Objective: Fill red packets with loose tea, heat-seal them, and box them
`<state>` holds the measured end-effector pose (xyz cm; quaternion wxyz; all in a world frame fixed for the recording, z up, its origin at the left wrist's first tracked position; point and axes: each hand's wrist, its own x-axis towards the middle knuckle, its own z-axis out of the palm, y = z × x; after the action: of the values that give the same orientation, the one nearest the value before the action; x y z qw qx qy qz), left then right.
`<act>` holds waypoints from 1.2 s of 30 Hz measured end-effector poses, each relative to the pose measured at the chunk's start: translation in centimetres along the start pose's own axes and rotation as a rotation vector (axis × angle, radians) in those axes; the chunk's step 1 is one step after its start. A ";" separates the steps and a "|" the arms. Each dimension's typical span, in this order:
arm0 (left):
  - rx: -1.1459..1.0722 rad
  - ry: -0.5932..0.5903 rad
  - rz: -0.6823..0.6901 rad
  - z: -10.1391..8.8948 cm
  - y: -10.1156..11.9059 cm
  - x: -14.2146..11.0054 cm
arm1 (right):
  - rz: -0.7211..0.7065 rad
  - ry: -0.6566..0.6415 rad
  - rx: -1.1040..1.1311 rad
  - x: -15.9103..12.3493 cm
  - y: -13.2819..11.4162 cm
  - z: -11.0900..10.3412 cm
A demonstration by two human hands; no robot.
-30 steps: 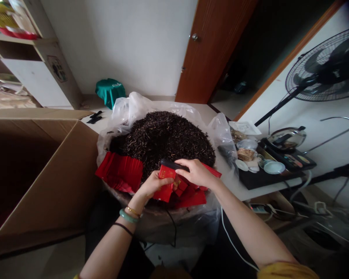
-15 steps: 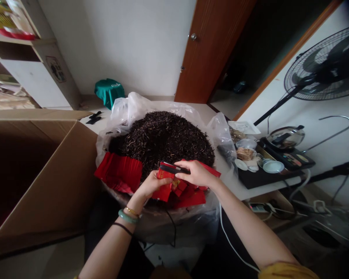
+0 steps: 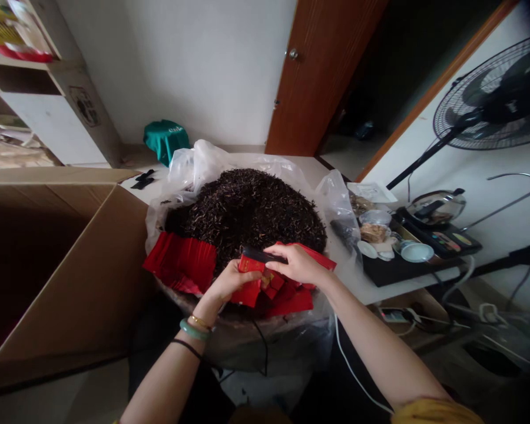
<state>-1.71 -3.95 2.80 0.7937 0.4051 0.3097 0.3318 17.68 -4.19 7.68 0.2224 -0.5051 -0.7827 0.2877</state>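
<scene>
A big clear plastic bag holds a heap of dark loose tea leaves. At its near edge my left hand grips a small red packet from below. My right hand is closed over a black bar-shaped tool that sits across the packet's top. More red packets lie under both hands, and a fanned stack of red packets lies to the left on the bag's rim.
A large open cardboard box stands at the left. A dark tray with cups and small dishes is at the right, beside a kettle and a standing fan. A white cable hangs under my right arm. A brown door is behind.
The hands stay at the same spot; the black tool has shifted slightly on the packet's top. The view has barely moved.
</scene>
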 end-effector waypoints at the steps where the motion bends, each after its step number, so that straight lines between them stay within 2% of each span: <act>1: 0.007 0.004 0.000 0.1 0.1 0.0 | 0.001 -0.004 0.015 0.0 0.0 0.0; 24: 0.031 0.002 0.013 -0.4 -1.0 0.7 | -0.008 0.068 0.113 0.1 1.2 0.6; 29: 0.056 -0.053 0.044 -0.2 -1.1 0.8 | 0.045 0.102 0.187 -0.2 2.9 1.1; 36: 0.094 0.046 0.003 -0.1 -1.4 1.2 | 0.104 0.179 0.267 -1.2 6.6 1.7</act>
<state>-0.72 -3.62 1.33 0.7661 0.4344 0.3425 0.3272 21.44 -3.57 1.91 0.3412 -0.5347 -0.6872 0.3542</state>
